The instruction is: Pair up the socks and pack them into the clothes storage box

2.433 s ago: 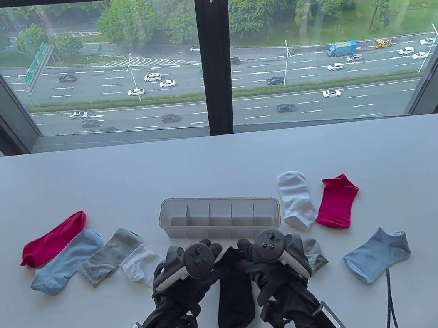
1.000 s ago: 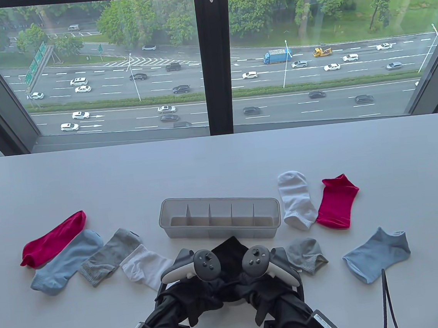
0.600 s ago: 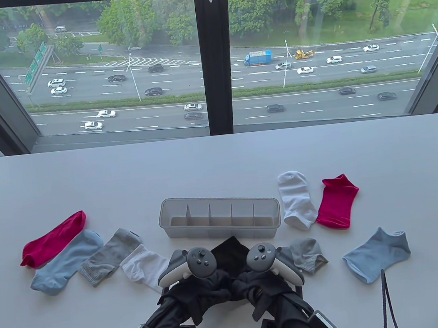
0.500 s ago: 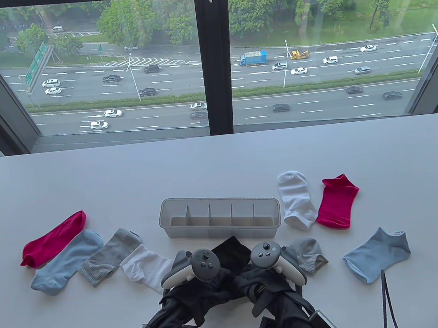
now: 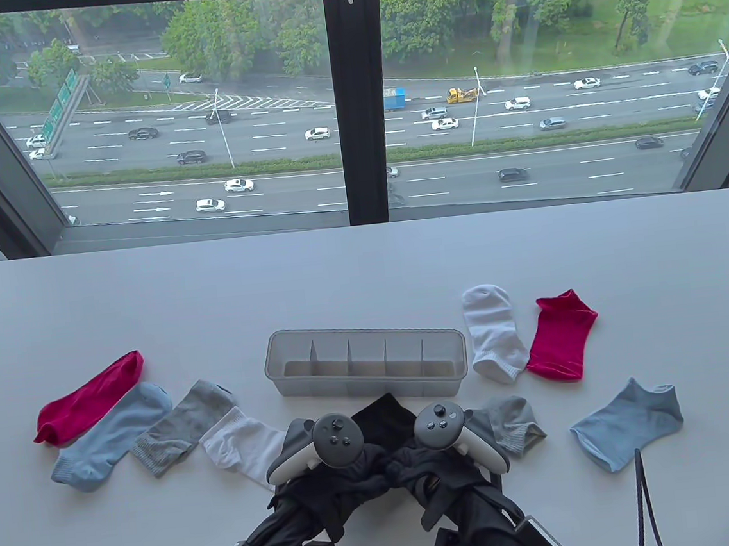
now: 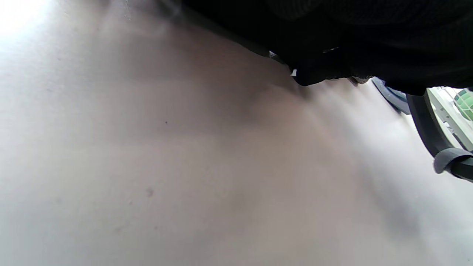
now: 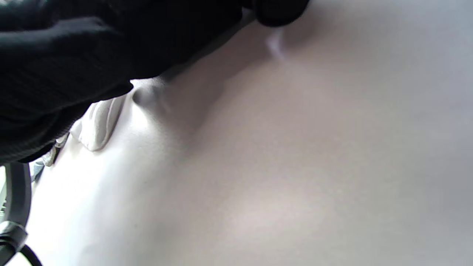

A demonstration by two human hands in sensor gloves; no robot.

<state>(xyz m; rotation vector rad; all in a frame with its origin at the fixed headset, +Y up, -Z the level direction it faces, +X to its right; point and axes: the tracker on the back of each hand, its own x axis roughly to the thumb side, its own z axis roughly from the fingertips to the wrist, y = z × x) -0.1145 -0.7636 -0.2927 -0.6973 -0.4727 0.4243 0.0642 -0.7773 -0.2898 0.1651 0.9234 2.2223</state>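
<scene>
Black socks [image 5: 385,420] between both hands.

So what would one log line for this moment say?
left hand + right hand: on black socks | storage box: empty | grip: unclear

The bench [image 5: 364,266] looks smooth and matt, a pale grey-white. The storage box [image 5: 364,345] is frosted, translucent plastic with thin dividers. Every sock is soft knit cloth with ribbed cuffs, as on the grey sock [image 5: 180,427] at nine o'clock. The gloves are matt black fabric; the trackers [image 5: 337,440] are matt grey-and-white plastic.
</scene>
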